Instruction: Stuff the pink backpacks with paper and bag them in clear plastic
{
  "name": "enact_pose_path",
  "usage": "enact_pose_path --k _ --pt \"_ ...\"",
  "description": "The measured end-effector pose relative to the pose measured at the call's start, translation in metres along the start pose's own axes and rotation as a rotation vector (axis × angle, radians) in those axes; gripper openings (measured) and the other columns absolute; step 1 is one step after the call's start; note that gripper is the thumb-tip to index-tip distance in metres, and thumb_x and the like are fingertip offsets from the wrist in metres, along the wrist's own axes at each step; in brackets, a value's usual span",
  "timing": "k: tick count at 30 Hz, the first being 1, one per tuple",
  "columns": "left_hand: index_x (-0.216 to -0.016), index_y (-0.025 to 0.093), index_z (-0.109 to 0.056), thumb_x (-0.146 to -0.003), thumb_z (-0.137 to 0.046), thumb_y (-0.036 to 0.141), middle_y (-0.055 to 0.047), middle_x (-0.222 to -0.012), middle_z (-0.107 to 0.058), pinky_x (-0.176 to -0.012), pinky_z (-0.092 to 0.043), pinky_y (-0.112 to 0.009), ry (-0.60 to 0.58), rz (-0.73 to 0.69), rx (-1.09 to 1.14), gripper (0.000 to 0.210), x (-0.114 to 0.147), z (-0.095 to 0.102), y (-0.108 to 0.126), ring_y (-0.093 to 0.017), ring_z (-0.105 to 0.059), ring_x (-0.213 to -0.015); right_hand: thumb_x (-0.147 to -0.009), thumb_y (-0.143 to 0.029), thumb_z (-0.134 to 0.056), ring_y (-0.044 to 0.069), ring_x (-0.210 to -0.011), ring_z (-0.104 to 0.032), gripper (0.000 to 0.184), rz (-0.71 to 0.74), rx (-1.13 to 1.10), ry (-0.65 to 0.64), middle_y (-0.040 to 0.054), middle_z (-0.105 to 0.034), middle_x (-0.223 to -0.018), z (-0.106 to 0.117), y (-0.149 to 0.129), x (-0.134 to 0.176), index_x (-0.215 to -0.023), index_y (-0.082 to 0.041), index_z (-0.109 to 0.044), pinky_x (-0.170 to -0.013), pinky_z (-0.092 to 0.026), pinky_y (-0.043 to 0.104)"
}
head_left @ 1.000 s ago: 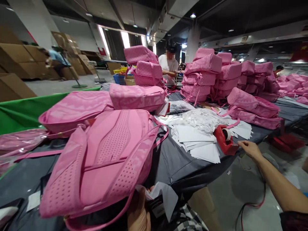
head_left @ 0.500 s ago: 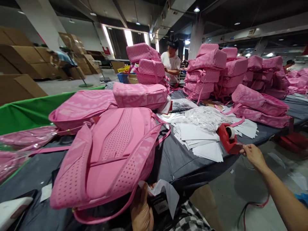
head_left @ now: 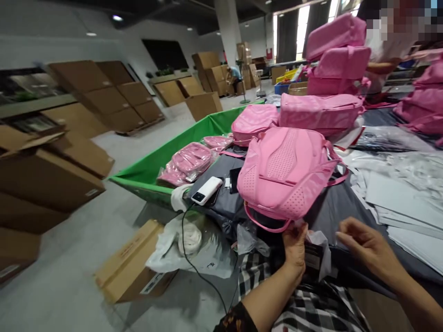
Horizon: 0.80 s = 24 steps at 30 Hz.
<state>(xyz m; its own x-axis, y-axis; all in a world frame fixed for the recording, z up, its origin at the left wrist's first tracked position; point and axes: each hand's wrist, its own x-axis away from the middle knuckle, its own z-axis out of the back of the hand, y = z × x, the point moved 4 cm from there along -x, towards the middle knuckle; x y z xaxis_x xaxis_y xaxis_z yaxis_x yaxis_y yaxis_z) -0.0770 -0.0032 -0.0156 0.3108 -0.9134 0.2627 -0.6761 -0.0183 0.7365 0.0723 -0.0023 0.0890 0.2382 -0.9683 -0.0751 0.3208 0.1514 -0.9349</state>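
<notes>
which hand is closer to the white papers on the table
Right. The right hand is just left of the white papers, close to them; the left hand is farther left, at the bottom edge of the pink backpack.

camera: head-worn | facing: forward, downward | range: near the pink backpack [head_left: 285, 173]

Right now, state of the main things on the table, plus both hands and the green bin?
Left hand: fingers bent at backpack's lower edge; hold unclear
Right hand: fingers curled, apart from backpack; contents unclear
Backpack: lying strap side up
White device: lying flat
Papers: loose, overlapping
Bin: open-topped
Packets: in clear plastic
</notes>
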Motion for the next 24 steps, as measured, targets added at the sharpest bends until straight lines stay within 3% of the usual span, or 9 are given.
enact_pose_path --k 3,8,12,15,18,21,24 --pt "-0.082 0.017 -0.067 -0.056 -0.092 0.048 -0.003 -0.081 -0.072 -0.08 -0.055 -0.035 -0.011 -0.069 0.054 0.048 0.003 -0.007 0.007 -0.018 -0.066 -0.076 -0.091 -0.064 -0.054 0.012 -0.053 -0.046 0.046 0.226 0.307 -0.16 -0.0014 -0.053 -0.06 -0.036 -0.018 -0.03 -0.072 -0.022 -0.053 -0.052 -0.037 0.024" --pt "-0.079 0.016 -0.07 -0.059 -0.092 0.052 -0.005 -0.082 -0.073 -0.094 -0.052 -0.041 -0.069 -0.123 0.039 0.047 0.004 -0.01 0.016 -0.021 -0.068 -0.084 -0.099 -0.048 -0.04 0.017 -0.049 -0.056 0.037 0.448 0.794 -0.03 0.0044 -0.062 -0.059 -0.048 -0.001 -0.053 -0.084 -0.021 -0.061 -0.048 -0.029 0.026" --pt "-0.094 0.017 -0.074 -0.055 -0.094 0.052 -0.008 -0.099 -0.076 -0.103 -0.049 -0.043 -0.121 -0.055 0.066 0.055 0.008 -0.006 0.018 -0.025 -0.069 -0.101 -0.101 -0.041 -0.038 0.019 -0.048 -0.059 0.036 0.533 0.967 0.037 0.0059 -0.064 -0.058 -0.047 0.004 -0.05 -0.089 -0.02 -0.064 -0.046 -0.023 0.026" --pt "-0.103 0.017 -0.075 -0.061 -0.09 0.057 -0.01 -0.112 -0.075 -0.106 -0.047 -0.044 -0.085 0.014 0.114 0.06 0.01 -0.002 0.017 -0.027 -0.067 -0.111 -0.1 -0.039 -0.038 0.019 -0.049 -0.06 0.031 0.464 0.924 -0.007 0.0048 -0.066 -0.061 -0.042 0.009 -0.049 -0.096 -0.021 -0.064 -0.046 -0.026 0.026" --pt "-0.1 0.016 -0.077 -0.059 -0.09 0.059 -0.01 -0.107 -0.077 -0.099 -0.05 -0.043 -0.029 0.064 0.171 0.06 0.008 -0.002 0.015 -0.027 -0.069 -0.104 -0.098 -0.04 -0.04 0.018 -0.052 -0.06 0.028 0.301 0.706 -0.144 0.0022 -0.067 -0.066 -0.036 0.02 -0.051 -0.104 -0.023 -0.06 -0.049 -0.036 0.026" --pt "-0.093 0.016 -0.077 -0.051 -0.095 0.056 -0.009 -0.1 -0.077 -0.095 -0.052 -0.041 0.043 0.1 0.188 0.061 0.005 0.0 0.011 -0.025 -0.07 -0.095 -0.096 -0.047 -0.04 0.018 -0.059 -0.061 0.03 0.191 0.425 -0.253 0.0023 -0.065 -0.067 -0.039 0.029 -0.056 -0.095 -0.022 -0.057 -0.056 -0.047 0.028" --pt "-0.091 0.017 -0.077 -0.045 -0.096 0.057 -0.009 -0.097 -0.078 -0.099 -0.05 -0.043 0.139 0.101 0.119 0.064 0.005 0.007 0.008 -0.026 -0.07 -0.097 -0.089 -0.051 -0.043 0.017 -0.057 -0.057 0.034 0.15 0.242 -0.279 0.0038 -0.062 -0.068 -0.049 0.039 -0.06 -0.087 -0.02 -0.055 -0.057 -0.051 0.029"
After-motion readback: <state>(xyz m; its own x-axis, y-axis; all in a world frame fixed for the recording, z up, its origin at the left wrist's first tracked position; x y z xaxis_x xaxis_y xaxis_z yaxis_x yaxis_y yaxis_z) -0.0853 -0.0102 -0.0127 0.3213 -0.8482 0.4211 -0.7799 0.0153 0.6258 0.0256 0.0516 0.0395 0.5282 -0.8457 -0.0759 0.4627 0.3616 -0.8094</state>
